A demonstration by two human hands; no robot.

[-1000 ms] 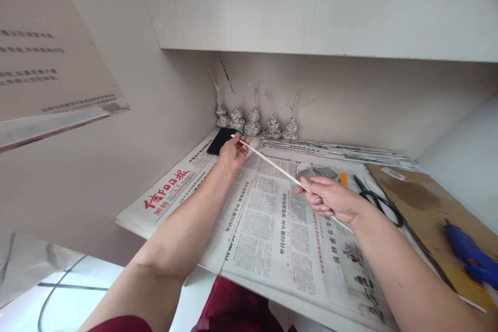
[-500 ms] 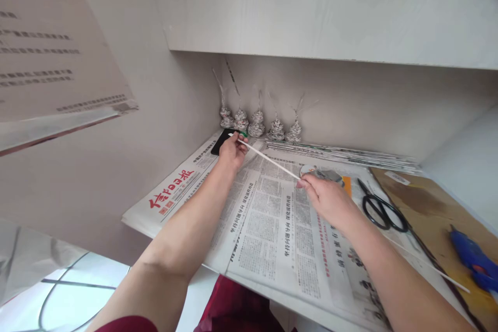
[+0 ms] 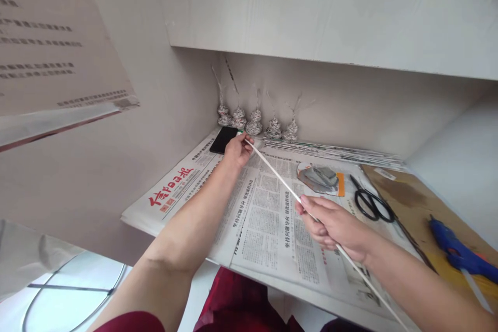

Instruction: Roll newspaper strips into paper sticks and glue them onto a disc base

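Observation:
A long, thin white paper stick [image 3: 275, 170] runs slantwise over the newspaper. My left hand [image 3: 238, 149] pinches its far end between thumb and fingertips, beside a black phone [image 3: 222, 140]. Nearer to me, my right hand [image 3: 330, 223] is wrapped round the same stick, which passes through the fingers and comes out under the wrist towards the bottom edge. Between the two hands the stick bends slightly. Something green, mostly covered, shows just behind my left fingertips.
Several woven paper gourd shapes [image 3: 254, 122] stand along the back wall. Rolled newspaper sticks [image 3: 334, 152] lie before them. Right of centre are a grey lump on a card [image 3: 319, 178], black scissors [image 3: 371, 204], a cardboard sheet [image 3: 404, 192] and a blue glue gun [image 3: 453, 249]. Newspaper [image 3: 268, 223] covers the table.
My right hand has moved down towards me, and a length of stick now shows beyond its wrist. My left hand has shifted slightly right, uncovering more of the phone.

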